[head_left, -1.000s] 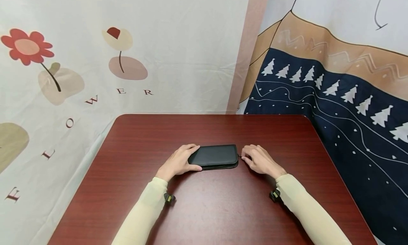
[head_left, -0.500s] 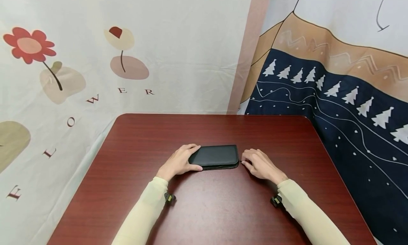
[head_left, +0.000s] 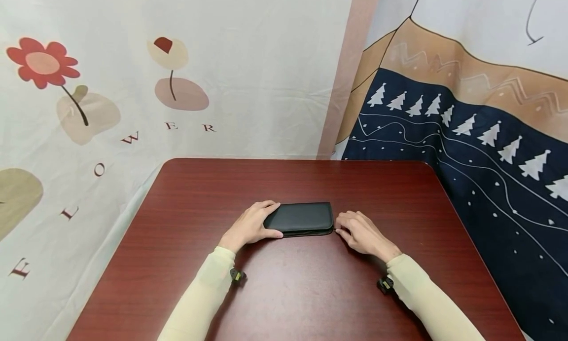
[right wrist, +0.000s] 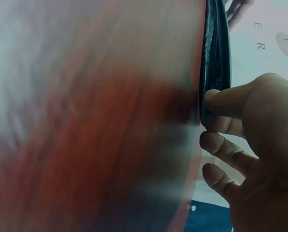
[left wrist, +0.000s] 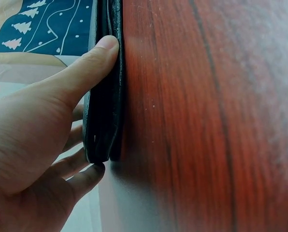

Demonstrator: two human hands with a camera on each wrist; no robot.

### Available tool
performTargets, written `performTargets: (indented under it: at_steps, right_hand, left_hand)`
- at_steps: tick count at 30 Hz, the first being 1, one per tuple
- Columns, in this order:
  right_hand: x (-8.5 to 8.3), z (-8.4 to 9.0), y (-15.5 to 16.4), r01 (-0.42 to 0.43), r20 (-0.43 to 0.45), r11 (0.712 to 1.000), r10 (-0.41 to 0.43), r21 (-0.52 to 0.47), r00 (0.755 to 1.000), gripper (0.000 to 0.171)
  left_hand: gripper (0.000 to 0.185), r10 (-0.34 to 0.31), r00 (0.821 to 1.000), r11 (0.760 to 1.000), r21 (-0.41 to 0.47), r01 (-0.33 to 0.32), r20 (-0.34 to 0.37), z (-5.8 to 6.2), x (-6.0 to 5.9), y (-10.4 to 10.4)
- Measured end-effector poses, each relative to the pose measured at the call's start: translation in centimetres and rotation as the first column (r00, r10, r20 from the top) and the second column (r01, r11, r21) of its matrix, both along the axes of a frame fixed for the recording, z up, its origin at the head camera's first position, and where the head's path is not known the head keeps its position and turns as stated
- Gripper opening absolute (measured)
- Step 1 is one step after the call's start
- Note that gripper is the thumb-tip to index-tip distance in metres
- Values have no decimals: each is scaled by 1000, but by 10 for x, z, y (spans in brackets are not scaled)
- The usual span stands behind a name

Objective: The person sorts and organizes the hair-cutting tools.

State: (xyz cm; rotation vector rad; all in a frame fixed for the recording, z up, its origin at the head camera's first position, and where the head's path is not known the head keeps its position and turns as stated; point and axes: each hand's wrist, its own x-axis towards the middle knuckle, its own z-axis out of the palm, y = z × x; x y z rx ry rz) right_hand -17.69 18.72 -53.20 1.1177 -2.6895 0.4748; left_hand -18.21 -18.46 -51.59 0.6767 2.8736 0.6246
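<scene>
A black zip-around wallet (head_left: 301, 217) lies flat on the table, long side facing me. My left hand (head_left: 250, 225) grips its left end, thumb along the front edge and fingers round the far side. In the left wrist view a zipper (left wrist: 109, 21) shows in the gap between the wallet's two covers, beside the thumb. At the wallet's front right corner my right hand (head_left: 361, 232) pinches a small dark pull between thumb and forefinger. The fingertips hide most of that pull. In the right wrist view the right thumb (right wrist: 223, 102) is at the wallet's end (right wrist: 216, 48), other fingers curled below.
The reddish-brown table (head_left: 284, 282) has rounded far corners. Behind it hangs a pale cloth (head_left: 266, 59) with flower prints, and at the right a dark blue cloth (head_left: 479, 183) with white trees. A small black camera sits at each wrist.
My right hand has moved toward me, from the middle of the wallet's right end to its front right corner, still pinching the pull. The left hand keeps its grip; the wallet has hardly moved.
</scene>
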Motion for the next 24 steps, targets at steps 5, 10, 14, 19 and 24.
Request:
performTargets:
  at_steps: [5, 10, 14, 19, 24]
  right_hand:
    - [4, 0, -4, -8, -8, 1000, 8, -10, 1000, 22]
    - [9, 0, -10, -11, 15, 1000, 12, -20, 1000, 19]
    - [14, 0, -15, -24, -8, 999, 23, -27, 1000, 19]
    - [18, -1, -20, -18, -22, 998, 16, -53, 1000, 21]
    - [22, -2, -26, -2, -24, 999, 1, -52, 1000, 21]
  left_hand:
    - [95, 3, 1000, 1000, 2, -3, -1, -2, 0, 0]
    - [95, 7, 1000, 1000, 7, -7, -5, -2, 0, 0]
    - [96, 6, 1000, 1000, 5, -6, -7, -2, 0, 0]
    - [95, 9, 1000, 1000, 6, -9, -3, -1, 0, 0]
    - [96, 15, 1000, 1000, 6, -15, 11, 0, 1, 0]
